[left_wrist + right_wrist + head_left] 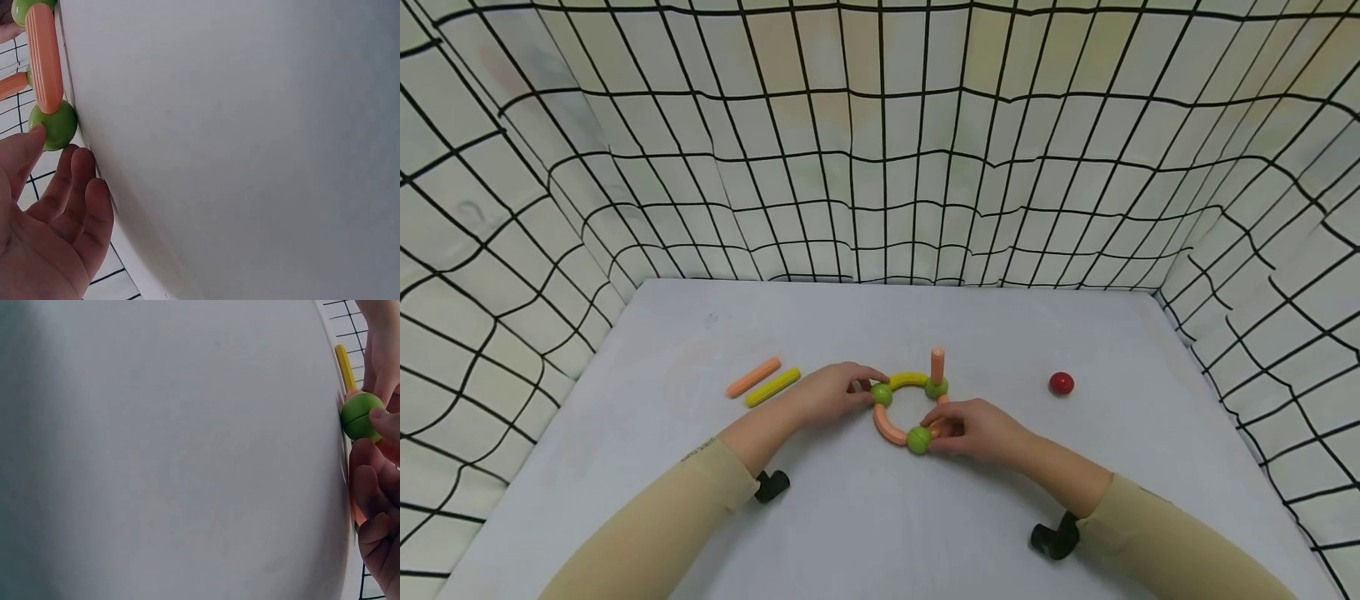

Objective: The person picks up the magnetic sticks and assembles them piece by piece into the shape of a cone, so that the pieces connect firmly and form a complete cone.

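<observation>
On the white table lies a ring of curved sticks joined by green balls. My left hand (835,390) pinches the left green ball (882,394) between thumb and fingers. The front green ball (919,439) is pinched by my right hand (977,429), whose fingers partly hide the orange curved stick beside it. A yellow curved stick (908,380) forms the back of the ring, and an orange curved stick (889,427) its left front. From the back right green ball (937,388) an orange straight stick (937,365) stands upright.
To the left lie an orange straight stick (753,377) and a yellow straight stick (772,387), side by side. A red ball (1062,383) sits off to the right. White walls with black netting (880,183) enclose the table's back and sides.
</observation>
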A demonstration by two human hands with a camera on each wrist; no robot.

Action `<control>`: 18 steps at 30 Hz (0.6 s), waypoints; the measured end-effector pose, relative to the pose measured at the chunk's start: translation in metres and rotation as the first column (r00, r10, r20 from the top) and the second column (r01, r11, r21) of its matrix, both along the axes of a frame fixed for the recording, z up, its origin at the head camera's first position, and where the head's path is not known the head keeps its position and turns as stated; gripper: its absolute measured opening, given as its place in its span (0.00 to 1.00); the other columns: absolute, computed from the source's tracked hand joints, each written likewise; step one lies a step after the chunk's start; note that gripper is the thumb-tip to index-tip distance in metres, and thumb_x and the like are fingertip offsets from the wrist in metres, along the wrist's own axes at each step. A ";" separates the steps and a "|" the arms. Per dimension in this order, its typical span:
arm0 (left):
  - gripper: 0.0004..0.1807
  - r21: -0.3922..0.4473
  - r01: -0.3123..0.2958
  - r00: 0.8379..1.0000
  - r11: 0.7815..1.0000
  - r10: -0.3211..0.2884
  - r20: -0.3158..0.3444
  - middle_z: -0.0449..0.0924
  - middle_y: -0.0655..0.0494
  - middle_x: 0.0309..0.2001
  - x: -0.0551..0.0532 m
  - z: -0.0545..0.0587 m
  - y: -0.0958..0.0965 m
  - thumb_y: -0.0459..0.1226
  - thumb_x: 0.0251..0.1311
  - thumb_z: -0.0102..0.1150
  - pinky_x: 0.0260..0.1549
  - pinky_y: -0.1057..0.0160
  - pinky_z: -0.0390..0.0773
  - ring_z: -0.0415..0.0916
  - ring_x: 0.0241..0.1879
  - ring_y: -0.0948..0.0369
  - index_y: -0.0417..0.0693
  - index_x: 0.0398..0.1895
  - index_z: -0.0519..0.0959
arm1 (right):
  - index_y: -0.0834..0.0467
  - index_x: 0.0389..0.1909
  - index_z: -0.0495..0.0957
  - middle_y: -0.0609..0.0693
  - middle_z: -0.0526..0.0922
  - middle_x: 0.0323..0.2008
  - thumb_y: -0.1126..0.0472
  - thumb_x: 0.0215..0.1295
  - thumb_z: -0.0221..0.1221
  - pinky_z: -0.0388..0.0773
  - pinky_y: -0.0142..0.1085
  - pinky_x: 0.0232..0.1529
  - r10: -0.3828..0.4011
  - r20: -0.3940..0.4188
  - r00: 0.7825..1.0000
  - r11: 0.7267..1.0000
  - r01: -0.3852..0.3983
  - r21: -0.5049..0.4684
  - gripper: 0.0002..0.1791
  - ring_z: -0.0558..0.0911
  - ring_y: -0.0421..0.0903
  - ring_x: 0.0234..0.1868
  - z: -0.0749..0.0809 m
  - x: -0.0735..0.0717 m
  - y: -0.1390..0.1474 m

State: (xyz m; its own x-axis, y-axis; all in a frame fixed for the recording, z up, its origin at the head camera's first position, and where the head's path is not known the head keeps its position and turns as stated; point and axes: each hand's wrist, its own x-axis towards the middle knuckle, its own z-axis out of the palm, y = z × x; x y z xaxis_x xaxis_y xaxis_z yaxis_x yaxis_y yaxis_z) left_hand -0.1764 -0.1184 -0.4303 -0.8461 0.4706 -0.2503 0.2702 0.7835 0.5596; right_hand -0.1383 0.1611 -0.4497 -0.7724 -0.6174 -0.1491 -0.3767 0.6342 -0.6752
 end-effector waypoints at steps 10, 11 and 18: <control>0.19 -0.006 -0.007 1.000 1.000 0.006 -0.019 0.79 0.59 0.47 -0.006 0.001 0.000 0.42 0.71 0.57 0.46 0.56 0.75 0.74 0.41 0.61 0.64 0.63 0.77 | 0.44 0.47 0.82 0.36 0.77 0.23 0.48 0.61 0.69 0.74 0.34 0.32 -0.026 -0.032 0.999 0.999 0.027 0.034 0.14 0.76 0.38 0.29 0.002 0.002 -0.017; 0.19 -0.005 -0.004 1.000 1.000 0.004 -0.020 0.79 0.59 0.47 -0.006 0.001 0.000 0.41 0.71 0.56 0.47 0.56 0.75 0.74 0.42 0.61 0.63 0.63 0.77 | 0.44 0.47 0.82 0.36 0.77 0.22 0.48 0.61 0.69 0.74 0.34 0.32 -0.028 -0.033 0.999 0.999 0.029 0.037 0.14 0.76 0.38 0.28 0.002 0.003 -0.018; 0.20 -0.006 -0.007 1.000 1.000 0.007 -0.012 0.79 0.59 0.46 -0.009 0.000 0.002 0.43 0.71 0.57 0.45 0.57 0.75 0.74 0.41 0.61 0.62 0.65 0.76 | 0.45 0.48 0.82 0.35 0.78 0.24 0.48 0.62 0.68 0.75 0.33 0.34 -0.028 -0.033 0.999 0.999 0.029 0.033 0.15 0.76 0.37 0.29 -0.001 0.003 -0.018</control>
